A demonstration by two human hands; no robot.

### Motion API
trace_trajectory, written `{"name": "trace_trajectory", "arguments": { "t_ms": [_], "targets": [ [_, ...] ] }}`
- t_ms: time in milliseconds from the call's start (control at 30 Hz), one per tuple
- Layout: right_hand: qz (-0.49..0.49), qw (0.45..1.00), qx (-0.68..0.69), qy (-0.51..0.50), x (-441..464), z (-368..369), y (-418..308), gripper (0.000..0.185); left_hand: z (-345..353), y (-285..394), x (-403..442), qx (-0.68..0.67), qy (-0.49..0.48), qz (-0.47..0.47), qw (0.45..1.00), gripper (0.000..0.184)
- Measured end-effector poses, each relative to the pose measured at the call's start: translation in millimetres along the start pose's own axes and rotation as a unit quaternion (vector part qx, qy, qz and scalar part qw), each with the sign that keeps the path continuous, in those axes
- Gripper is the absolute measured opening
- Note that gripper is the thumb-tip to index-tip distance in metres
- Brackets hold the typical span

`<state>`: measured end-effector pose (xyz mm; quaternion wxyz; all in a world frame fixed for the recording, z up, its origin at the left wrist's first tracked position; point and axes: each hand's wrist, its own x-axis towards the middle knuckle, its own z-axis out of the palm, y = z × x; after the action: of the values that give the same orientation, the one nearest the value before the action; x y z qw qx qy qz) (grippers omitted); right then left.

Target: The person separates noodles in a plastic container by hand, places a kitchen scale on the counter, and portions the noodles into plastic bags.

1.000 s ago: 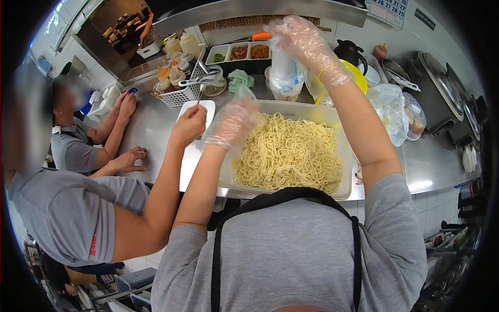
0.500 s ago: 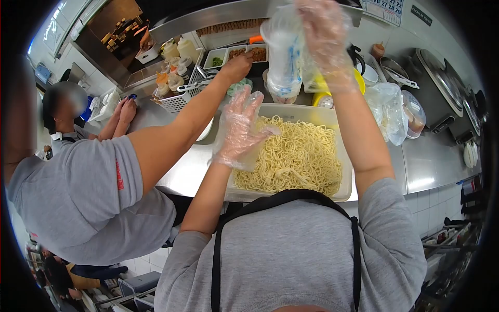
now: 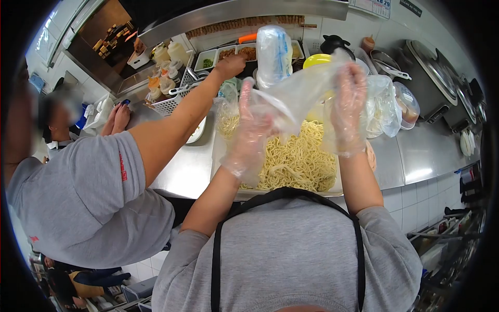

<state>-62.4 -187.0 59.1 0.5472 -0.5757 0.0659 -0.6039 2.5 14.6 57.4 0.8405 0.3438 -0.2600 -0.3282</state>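
Between my two gloved hands a clear plastic bag (image 3: 304,96) is stretched above the noodles. My left hand (image 3: 252,130), thumb and fingers around the bag's near-left end, is over the left part of the tray. On the bag's right end is my right hand (image 3: 349,104), fingers pointing up. Yellow noodles (image 3: 296,164) fill the pale tray (image 3: 332,191) below both hands. A plastic-wrapped stack of clear containers (image 3: 274,54) stands upright behind the tray.
At the left a co-worker's arm (image 3: 176,122) reaches to the topping trays (image 3: 208,58). Bottles (image 3: 166,83) stand in a white basket. To the right are a bagged item (image 3: 379,106), a lidded tub (image 3: 407,106) and a large cooker (image 3: 434,83).
My right hand has come down from the wrapped stack, and a clear bag now spans both hands. The co-worker's hand has moved from the white dish to the topping trays.
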Motion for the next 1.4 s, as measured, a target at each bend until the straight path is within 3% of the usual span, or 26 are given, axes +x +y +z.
{"name": "trace_trajectory", "arguments": {
  "t_ms": [67, 100, 167, 233, 267, 333, 400, 467, 500, 533, 600, 700, 733, 767, 800, 900, 933, 1000, 1033, 1067, 1100, 1133, 1167, 1267, 1333, 1400],
  "targets": [
    [0.040, 0.996, -0.038, -0.064, -6, -11, 6, 0.025, 0, -8, 7, 0.188, 0.043, 0.001, 0.981, 0.075],
    [0.088, 0.993, -0.047, -0.064, -10, -14, 5, 0.035, -7, -12, 12, 0.187, 0.043, -0.001, 0.981, 0.075],
    [0.136, 0.987, -0.055, -0.063, -18, -16, -2, 0.046, -25, -18, 23, 0.379, 0.086, 0.241, 0.889, 0.069],
    [-0.117, 0.975, -0.112, -0.155, -20, -9, -21, 0.060, -25, -14, 19, 0.437, 0.073, 0.225, 0.868, 0.067],
    [-0.113, 0.975, -0.118, -0.150, -26, -4, -34, 0.060, -23, -15, 16, 0.495, 0.058, 0.206, 0.842, 0.067],
    [-0.174, 0.875, -0.333, -0.304, -39, 7, -53, 0.064, -16, -22, 14, 0.499, 0.019, 0.207, 0.842, 0.064],
    [-0.186, 0.886, -0.325, -0.273, -33, -1, -21, 0.057, -11, -21, 11, 0.500, -0.019, 0.208, 0.840, 0.062],
    [-0.150, 0.905, -0.354, -0.184, -22, -20, -6, 0.047, -12, -5, 8, 0.637, -0.162, 0.311, 0.686, 0.052],
    [-0.135, 0.913, -0.347, -0.169, -22, -26, -9, 0.041, -15, -4, 7, 0.637, -0.162, 0.309, 0.687, 0.052],
    [-0.133, 0.913, -0.347, -0.170, -25, -30, -7, 0.041, -18, -5, 5, 0.617, -0.142, 0.208, 0.745, 0.046],
    [-0.148, 0.870, -0.396, -0.255, -35, -39, 0, 0.042, -25, -6, 5, 0.588, -0.118, 0.100, 0.794, 0.041],
    [-0.106, 0.886, -0.290, -0.347, -75, -32, 13, 0.046, -49, -9, 21, 0.565, 0.032, 0.106, 0.817, 0.041],
    [-0.114, 0.836, -0.305, -0.443, -84, -28, 3, 0.047, -65, -10, 24, 0.566, 0.033, 0.105, 0.817, 0.041],
    [-0.120, 0.776, -0.316, -0.533, -93, -21, -13, 0.049, -84, -13, 25, 0.612, 0.029, 0.192, 0.767, 0.043],
    [-0.118, 0.776, -0.314, -0.534, -105, -18, -15, 0.049, -90, -14, 25, 0.651, 0.024, 0.274, 0.707, 0.045],
    [-0.242, 0.682, -0.394, -0.567, -128, -18, -16, 0.040, -95, -18, 21, 0.611, 0.059, 0.340, 0.713, 0.046],
    [-0.241, 0.682, -0.392, -0.569, -124, -17, -16, 0.040, -100, -21, 20, 0.612, 0.060, 0.338, 0.712, 0.046],
    [-0.068, 0.649, -0.346, -0.674, -105, -10, -12, 0.029, -111, -27, 22, 0.556, 0.074, 0.321, 0.763, 0.047],
    [-0.070, 0.648, -0.345, -0.675, -97, -13, -9, 0.029, -114, -26, 22, 0.556, 0.076, 0.322, 0.762, 0.047],
    [0.194, 0.763, -0.121, -0.604, -89, -22, -6, 0.025, -117, -24, 22, 0.561, 0.085, 0.343, 0.749, 0.046],
    [0.434, 0.771, 0.119, -0.451, -81, -30, -6, 0.021, -119, -22, 21, 0.565, 0.094, 0.362, 0.735, 0.045],
    [0.280, 0.827, -0.043, -0.485, -71, -37, -13, 0.019, -120, -20, 20, 0.567, 0.098, 0.363, 0.733, 0.045],
    [0.110, 0.840, -0.201, -0.491, -60, -44, -21, 0.018, -120, -19, 19, 0.583, 0.098, 0.365, 0.719, 0.046],
    [0.216, 0.872, -0.185, -0.397, -42, -62, -25, 0.021, -122, -20, 20, 0.595, 0.097, 0.357, 0.713, 0.046],
    [0.192, 0.796, -0.313, -0.481, -35, -61, -34, 0.028, -122, -24, 21, 0.592, 0.096, 0.348, 0.721, 0.046],
    [0.123, 0.787, -0.301, -0.525, -56, -47, -33, 0.035, -120, -24, 20, 0.614, 0.094, 0.336, 0.708, 0.046]
  ]
}}
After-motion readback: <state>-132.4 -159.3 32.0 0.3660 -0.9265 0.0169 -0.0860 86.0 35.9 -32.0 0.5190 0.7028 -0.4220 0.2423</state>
